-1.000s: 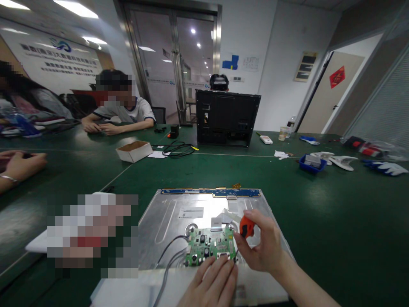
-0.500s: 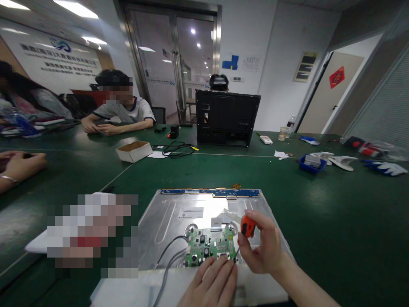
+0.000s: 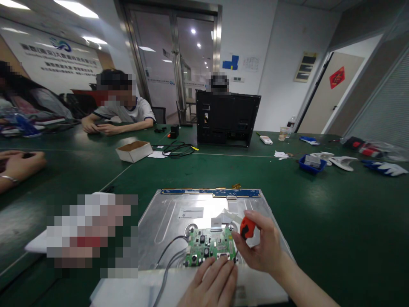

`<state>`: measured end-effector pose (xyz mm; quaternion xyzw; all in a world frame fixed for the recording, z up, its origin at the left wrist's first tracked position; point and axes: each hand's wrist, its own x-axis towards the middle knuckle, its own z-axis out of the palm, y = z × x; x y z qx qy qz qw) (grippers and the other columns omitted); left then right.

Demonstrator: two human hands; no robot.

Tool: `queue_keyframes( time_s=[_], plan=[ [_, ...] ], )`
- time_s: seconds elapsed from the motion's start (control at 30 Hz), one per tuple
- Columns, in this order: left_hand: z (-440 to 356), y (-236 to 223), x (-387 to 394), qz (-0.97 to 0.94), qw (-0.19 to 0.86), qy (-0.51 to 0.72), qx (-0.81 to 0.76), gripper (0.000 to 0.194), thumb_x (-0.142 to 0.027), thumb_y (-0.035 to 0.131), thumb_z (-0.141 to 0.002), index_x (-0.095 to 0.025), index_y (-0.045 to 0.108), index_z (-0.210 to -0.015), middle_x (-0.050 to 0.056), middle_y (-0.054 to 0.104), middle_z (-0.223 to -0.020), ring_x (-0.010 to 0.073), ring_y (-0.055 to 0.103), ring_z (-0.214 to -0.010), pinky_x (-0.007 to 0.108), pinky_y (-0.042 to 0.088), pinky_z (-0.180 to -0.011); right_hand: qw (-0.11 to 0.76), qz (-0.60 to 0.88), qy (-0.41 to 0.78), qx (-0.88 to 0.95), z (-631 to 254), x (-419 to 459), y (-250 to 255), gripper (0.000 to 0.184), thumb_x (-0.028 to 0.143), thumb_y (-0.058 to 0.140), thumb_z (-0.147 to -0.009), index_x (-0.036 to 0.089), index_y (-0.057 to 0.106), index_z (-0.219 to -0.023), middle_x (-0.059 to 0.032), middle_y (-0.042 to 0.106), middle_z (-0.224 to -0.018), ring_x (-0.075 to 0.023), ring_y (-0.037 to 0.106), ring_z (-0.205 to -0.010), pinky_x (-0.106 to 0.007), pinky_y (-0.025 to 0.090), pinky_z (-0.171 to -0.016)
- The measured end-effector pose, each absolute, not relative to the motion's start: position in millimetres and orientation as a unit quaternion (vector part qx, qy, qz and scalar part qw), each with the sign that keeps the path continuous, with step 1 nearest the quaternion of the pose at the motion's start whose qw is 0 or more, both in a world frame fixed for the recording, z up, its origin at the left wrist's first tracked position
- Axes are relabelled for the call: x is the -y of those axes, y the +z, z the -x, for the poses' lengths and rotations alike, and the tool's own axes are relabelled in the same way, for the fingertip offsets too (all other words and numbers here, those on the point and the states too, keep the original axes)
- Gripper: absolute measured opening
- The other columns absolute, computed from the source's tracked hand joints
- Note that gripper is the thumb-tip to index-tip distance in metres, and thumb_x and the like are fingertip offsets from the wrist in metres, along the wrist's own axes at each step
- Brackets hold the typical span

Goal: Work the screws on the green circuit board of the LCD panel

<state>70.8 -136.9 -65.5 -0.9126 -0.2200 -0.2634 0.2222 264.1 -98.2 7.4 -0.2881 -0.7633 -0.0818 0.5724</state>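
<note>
Between the thumb and fingers of my right hand (image 3: 266, 247) is an orange and black screwdriver (image 3: 248, 227). Its thin shaft slants down to the right lower corner of a green circuit board (image 3: 209, 244); the tip is hidden behind my left fingers. My left hand (image 3: 212, 281) lies with its fingers stretched out over the board's near edge. The board rests on the silver metal back of a display panel (image 3: 164, 219), with a blue strip board (image 3: 191, 192) along its far edge. Grey cables (image 3: 168, 273) run off the board's left side.
White foam sheet (image 3: 128, 285) lies at the panel's near edge. Beyond stand a white box (image 3: 134, 152), black cables (image 3: 179, 149) and a black monitor housing (image 3: 228, 117). A blue tray (image 3: 311, 164) and gloves (image 3: 385, 167) lie right. People sit at the left and far sides.
The screwdriver handle has turned a little in my right hand, and my right thumb has shifted left and up. My left hand has stayed in place.
</note>
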Motion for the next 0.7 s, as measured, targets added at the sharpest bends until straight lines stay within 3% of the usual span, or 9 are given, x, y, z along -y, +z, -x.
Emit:
queue_keyframes(
  time_s=[0.3, 0.7],
  plan=[
    [-71.9, -63.0, 136.5, 0.911, 0.221, -0.272, 0.217, 0.029, -0.022, 0.042, -0.108, -0.016, 0.069, -0.117, 0.003, 0.072, -0.116, 0.0189, 0.06, -0.112, 0.032, 0.028, -0.116, 0.566, 0.276, -0.034, 0.776, -269.2, 98.4, 1.0, 0.059, 0.011, 0.05, -0.085, 0.017, 0.039, -0.142, -0.0057, 0.066, -0.088, -0.013, 0.053, -0.051, -0.025, 0.047, -0.044],
    [-70.5, -64.7, 137.7, 0.914, 0.215, -0.265, 0.218, 0.025, -0.026, 0.048, -0.106, -0.016, 0.068, -0.119, 0.003, 0.071, -0.117, 0.02, 0.06, -0.113, 0.032, 0.031, -0.113, 0.572, 0.29, -0.073, 0.764, -263.6, 97.9, 6.1, 0.047, 0.015, 0.054, -0.093, 0.02, 0.041, -0.138, 0.0041, 0.062, -0.069, -0.0115, 0.049, -0.043, -0.023, 0.043, -0.039]
  ],
)
